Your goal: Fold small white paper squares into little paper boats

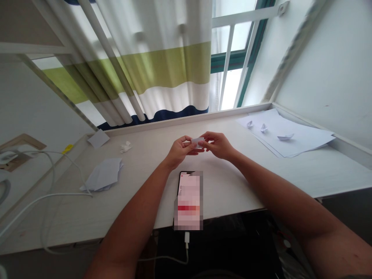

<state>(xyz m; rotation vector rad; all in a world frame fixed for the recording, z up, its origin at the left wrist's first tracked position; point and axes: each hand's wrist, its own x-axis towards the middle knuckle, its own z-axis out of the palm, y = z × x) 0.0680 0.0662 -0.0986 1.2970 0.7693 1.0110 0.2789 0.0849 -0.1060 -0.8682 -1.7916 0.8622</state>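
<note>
A small folded piece of white paper (197, 142) is pinched between my left hand (180, 152) and my right hand (217, 145), above the middle of the white desk (226, 182). Fingertips of both hands hold its edges, and part of it is hidden behind them. Just below my hands, a smartphone (188, 201) lies at the desk's front edge with its blurred screen facing up.
Several small white paper boats (264, 128) stand on loose white sheets (290, 135) at the right. To the left lie folded paper (103, 175), a paper square (99, 138), white scraps (126, 147) and a white cable (58, 195). A wall and curtained window border the desk.
</note>
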